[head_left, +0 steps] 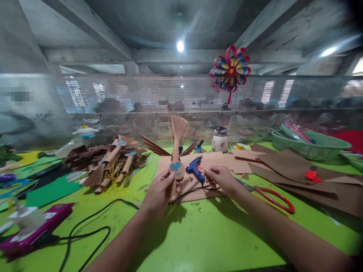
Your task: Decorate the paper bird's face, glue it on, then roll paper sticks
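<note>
My left hand point(159, 190) is closed around a brown paper bird point(176, 151) and holds it upright; the bird has a pleated fan tail, pleated wings to both sides and a round face with blue eyes. My right hand point(220, 178) rests on the brown card, fingers pinched right beside the handle of a blue glue gun point(195, 169). What the pinched fingers hold is too small to make out. The glue gun's black cord point(195, 190) runs under both hands.
A pile of finished paper birds point(109, 160) lies at the left. Red-handled scissors point(272, 196) and brown card sheets point(286, 166) lie at the right, with a green basket point(309, 145) behind. A white jar point(220, 139), a mesh screen point(85, 102) and a pink device point(36, 226) are nearby.
</note>
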Motion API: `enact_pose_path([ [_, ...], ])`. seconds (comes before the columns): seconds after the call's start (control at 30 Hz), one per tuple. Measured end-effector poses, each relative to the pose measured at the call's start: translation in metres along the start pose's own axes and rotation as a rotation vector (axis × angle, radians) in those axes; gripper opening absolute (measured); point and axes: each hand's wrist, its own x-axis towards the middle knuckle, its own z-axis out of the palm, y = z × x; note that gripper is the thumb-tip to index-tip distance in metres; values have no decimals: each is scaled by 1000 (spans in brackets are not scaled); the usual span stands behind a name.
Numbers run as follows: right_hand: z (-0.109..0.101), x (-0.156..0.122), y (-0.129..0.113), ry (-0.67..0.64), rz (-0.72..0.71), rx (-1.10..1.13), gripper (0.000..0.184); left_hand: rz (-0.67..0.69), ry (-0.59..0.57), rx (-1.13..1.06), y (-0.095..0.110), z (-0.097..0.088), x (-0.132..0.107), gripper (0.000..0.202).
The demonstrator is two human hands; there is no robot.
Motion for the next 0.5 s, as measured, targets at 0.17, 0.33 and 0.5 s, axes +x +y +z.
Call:
enact_pose_path([
  [0.17,-10,35,6,121,-135,-617,27,65,-21,-38,12,-4,1,22],
  [0.33,11,59,11,123,-236,-1194,33,54,-2,-62,16,-3,-3,20],
  [0.5,39,64,25,139,-129,-1317,43,44,-23,-76,16,-3,-5,18],
])
